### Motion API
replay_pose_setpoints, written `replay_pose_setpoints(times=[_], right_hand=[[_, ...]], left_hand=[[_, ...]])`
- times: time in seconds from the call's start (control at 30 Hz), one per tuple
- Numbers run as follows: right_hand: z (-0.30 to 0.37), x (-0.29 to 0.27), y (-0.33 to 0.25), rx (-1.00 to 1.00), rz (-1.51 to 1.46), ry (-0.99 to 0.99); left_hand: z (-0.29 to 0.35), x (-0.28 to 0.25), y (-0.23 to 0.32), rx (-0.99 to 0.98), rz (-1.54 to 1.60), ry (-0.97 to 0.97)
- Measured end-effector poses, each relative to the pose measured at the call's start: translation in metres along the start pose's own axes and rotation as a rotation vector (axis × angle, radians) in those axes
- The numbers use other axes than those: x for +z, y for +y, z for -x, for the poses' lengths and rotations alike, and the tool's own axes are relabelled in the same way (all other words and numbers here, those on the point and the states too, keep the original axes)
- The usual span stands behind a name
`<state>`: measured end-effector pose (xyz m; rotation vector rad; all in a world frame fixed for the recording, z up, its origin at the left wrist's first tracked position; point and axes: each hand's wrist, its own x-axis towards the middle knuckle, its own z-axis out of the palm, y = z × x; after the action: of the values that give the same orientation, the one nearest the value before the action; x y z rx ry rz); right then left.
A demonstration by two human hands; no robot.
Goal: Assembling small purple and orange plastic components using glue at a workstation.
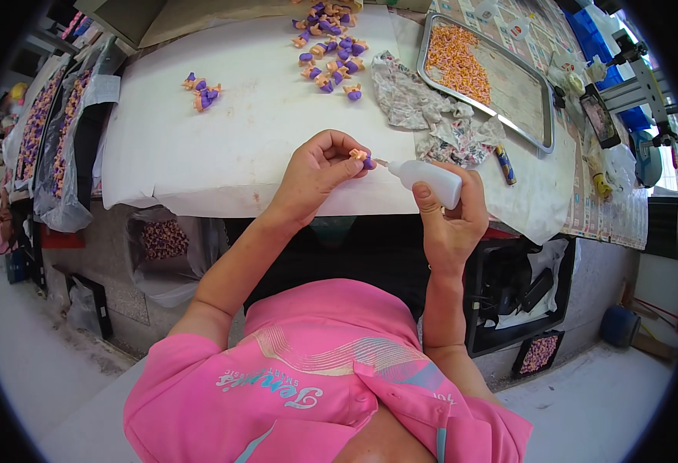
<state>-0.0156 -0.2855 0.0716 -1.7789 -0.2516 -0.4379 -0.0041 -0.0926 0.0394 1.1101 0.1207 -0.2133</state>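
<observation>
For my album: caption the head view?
Left hand holds a small purple-and-peach figurine; right hand, a white plastic squeeze bottle.

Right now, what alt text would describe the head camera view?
A person's left hand pinches a small peach and purple piece while the right hand aims a white squeeze bottle at it. More pieces lie on the white sheet.

A broad desk [154, 154] filled the middle, spread with white sheeting [258, 147] and, toward the right, a patterned cover [586, 220]. Grey speckled panelling [119, 297] stood beneath it. Pale, marked floor [601, 417] showed on both sides, and bright light entered through a window [667, 166] at the right.
</observation>
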Motion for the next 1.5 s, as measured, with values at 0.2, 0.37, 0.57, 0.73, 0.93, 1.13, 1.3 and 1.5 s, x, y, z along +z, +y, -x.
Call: replay_pose_setpoints(times=[0.2,0.37,0.57,0.73,0.93,1.13,1.3,1.5], right_hand=[[0.005,-0.003,0.002,0.018,-0.027,0.017],[0.01,-0.005,0.013,0.01,-0.025,0.007],[0.006,-0.009,0.015,0.022,-0.027,0.027],[0.002,-0.007,0.022,0.11,-0.06,0.06],[-0.027,0.008,0.034,-0.009,0.336,0.033],[-0.052,0.015,0.026,-0.105,0.562,0.018],[-0.069,0.008,0.016,-0.101,0.665,-0.021],[-0.107,-0.008,0.022,-0.145,0.634,0.041]], left_hand=[[0.001,0.0,-0.006,0.003,-0.006,-0.007],[0.001,-0.003,-0.014,-0.012,-0.036,-0.023],[-0.004,0.0,-0.014,-0.009,-0.036,-0.028],[-0.004,0.001,-0.012,-0.008,-0.024,-0.025],[0.0,0.011,0.002,-0.007,0.026,-0.019],[0.003,0.017,0.018,-0.041,0.059,-0.007],[0.001,0.022,0.028,-0.06,0.045,0.003],[-0.003,0.018,0.028,-0.05,0.038,-0.007]])
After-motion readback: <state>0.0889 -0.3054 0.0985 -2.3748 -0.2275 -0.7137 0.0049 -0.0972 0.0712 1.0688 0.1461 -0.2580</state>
